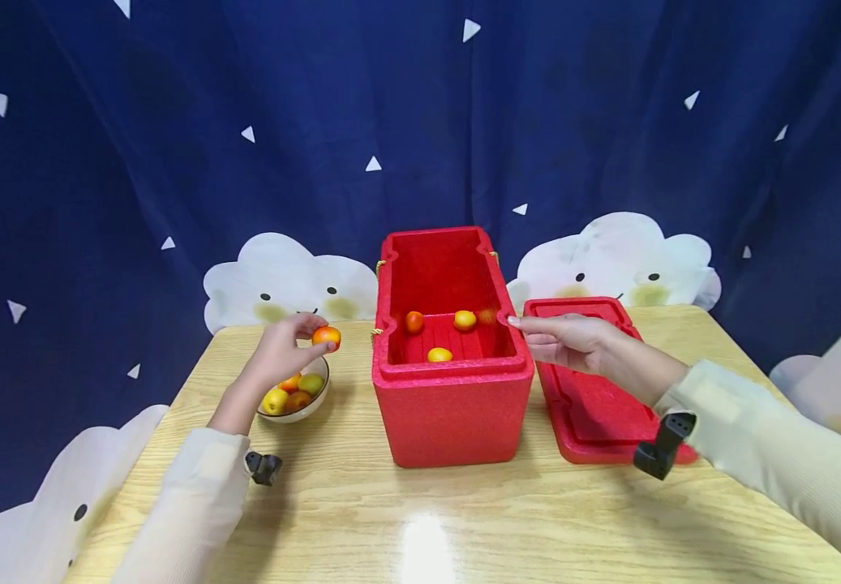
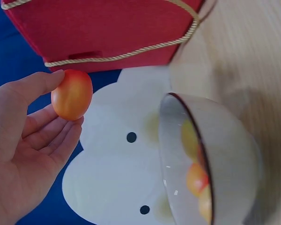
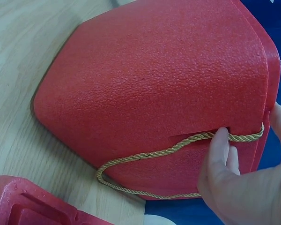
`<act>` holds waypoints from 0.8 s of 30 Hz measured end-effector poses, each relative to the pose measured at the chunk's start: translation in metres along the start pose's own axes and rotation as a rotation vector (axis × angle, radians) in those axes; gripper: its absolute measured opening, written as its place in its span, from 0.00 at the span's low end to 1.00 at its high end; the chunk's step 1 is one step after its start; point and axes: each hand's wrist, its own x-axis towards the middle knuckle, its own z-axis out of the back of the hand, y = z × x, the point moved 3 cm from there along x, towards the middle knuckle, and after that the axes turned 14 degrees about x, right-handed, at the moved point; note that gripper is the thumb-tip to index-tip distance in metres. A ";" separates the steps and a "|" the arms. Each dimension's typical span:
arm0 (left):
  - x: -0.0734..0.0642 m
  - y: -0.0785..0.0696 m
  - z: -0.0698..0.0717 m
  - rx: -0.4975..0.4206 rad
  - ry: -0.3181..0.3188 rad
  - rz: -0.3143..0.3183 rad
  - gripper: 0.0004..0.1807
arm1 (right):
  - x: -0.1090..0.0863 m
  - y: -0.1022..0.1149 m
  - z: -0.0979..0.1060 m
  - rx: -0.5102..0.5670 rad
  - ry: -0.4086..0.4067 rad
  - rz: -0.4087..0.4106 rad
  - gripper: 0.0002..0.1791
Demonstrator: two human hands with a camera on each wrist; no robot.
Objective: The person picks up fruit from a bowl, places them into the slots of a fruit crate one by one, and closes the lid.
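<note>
My left hand (image 1: pixel 281 353) pinches a small oval red-orange fruit (image 1: pixel 327 338) between thumb and fingers, above the far side of a white bowl (image 1: pixel 311 411). In the left wrist view the fruit (image 2: pixel 72 95) is smooth, with a yellowish middle. The bowl (image 2: pixel 234 150) has a dark rim and holds several red, yellow and green fruits. My right hand (image 1: pixel 573 341) grips the right rim of an uncovered red foam box (image 1: pixel 452 422). In the right wrist view its fingers touch the box's outer side by a gold rope (image 3: pixel 159 152). Three fruits, including a yellow one (image 1: pixel 465 320), lie inside.
A red lid (image 1: pixel 602 405) lies on the wooden table (image 1: pixel 347 519) to the right of the box, under my right forearm. Behind the table hangs a dark blue curtain (image 1: pixel 318 105) with white triangles and clouds. Gold rope also shows on the box's left side.
</note>
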 end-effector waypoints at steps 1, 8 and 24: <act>0.001 -0.001 0.002 -0.004 0.000 0.001 0.20 | 0.000 0.000 0.000 0.004 0.000 0.002 0.34; 0.010 -0.013 0.014 -0.018 0.016 0.015 0.21 | 0.001 -0.001 0.001 0.034 0.010 0.011 0.07; 0.037 -0.051 0.038 -0.027 -0.051 -0.062 0.18 | 0.002 0.000 -0.001 0.024 -0.009 0.006 0.33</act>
